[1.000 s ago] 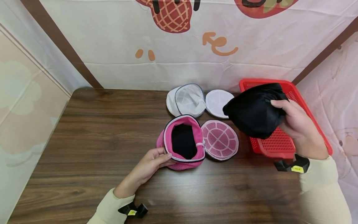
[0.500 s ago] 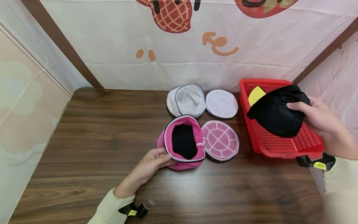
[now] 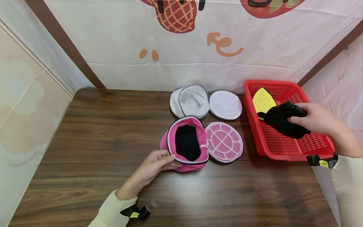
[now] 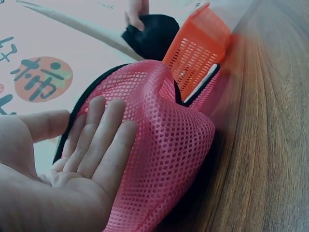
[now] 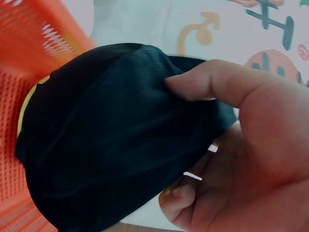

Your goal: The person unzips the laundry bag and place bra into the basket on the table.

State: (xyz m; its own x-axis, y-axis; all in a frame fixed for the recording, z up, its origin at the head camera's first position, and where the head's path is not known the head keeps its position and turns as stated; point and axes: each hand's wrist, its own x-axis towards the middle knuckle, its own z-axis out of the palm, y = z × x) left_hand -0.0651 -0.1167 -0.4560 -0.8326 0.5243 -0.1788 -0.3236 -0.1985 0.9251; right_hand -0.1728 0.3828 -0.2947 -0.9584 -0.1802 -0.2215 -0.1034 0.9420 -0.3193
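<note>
My left hand (image 3: pixel 157 162) pinches the near-left rim of a pink mesh laundry bag (image 3: pixel 170 138), thumb on top and fingers outside. The bag's mouth gapes upward, and something black (image 3: pixel 187 143) shows inside; whether it is lining or contents, I cannot tell. Its round pink lid (image 3: pixel 224 142) lies folded out to the right. My right hand (image 3: pixel 320 118) holds a soft black garment (image 3: pixel 286 121) with a rounded, cup-like shape over the red basket (image 3: pixel 263 151). In the right wrist view the thumb presses on the black garment (image 5: pixel 111 130), fingers behind it.
Inside the red basket lies a yellow pointed piece (image 3: pixel 263 99), partly covered by the black garment. Behind the pink bag sits a white mesh bag (image 3: pixel 175 102), its round lid (image 3: pixel 225 105) opened to the right. A printed cloth (image 3: pixel 113 41) hangs behind the table (image 3: pixel 85 151).
My right hand has carried the black garment rightward and then lower over the red basket, uncovering the yellow piece and the white lid. The left hand and pink bag have stayed put.
</note>
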